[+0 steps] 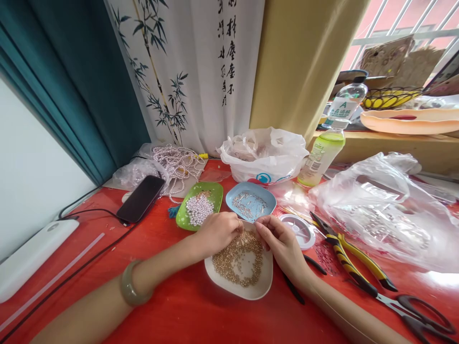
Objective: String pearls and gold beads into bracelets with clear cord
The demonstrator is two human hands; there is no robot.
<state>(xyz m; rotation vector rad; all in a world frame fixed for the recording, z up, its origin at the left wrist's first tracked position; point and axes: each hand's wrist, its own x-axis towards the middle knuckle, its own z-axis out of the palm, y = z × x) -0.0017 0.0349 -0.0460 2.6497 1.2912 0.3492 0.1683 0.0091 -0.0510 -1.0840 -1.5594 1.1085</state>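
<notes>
A white dish (260,290) holds many small gold beads (229,265). Over its upper left edge is my left hand (221,232), fingers closed, with what they pinch too small to make out. My right hand (278,239) is at the dish's upper right, thumb and index finger pressed together on something too small to tell. A thin thread runs along my right forearm. Just beyond the hands lie a blue dish (268,195) with small silver pins and a green dish (215,190) with pearly beads (199,209).
Yellow-black pliers (353,263), scissors (412,310) and a white spool (299,229) lie right. Plastic bags (265,157), a bottle (322,153) and bead strands (179,165) stand or lie behind. A phone (141,199) and cables are left.
</notes>
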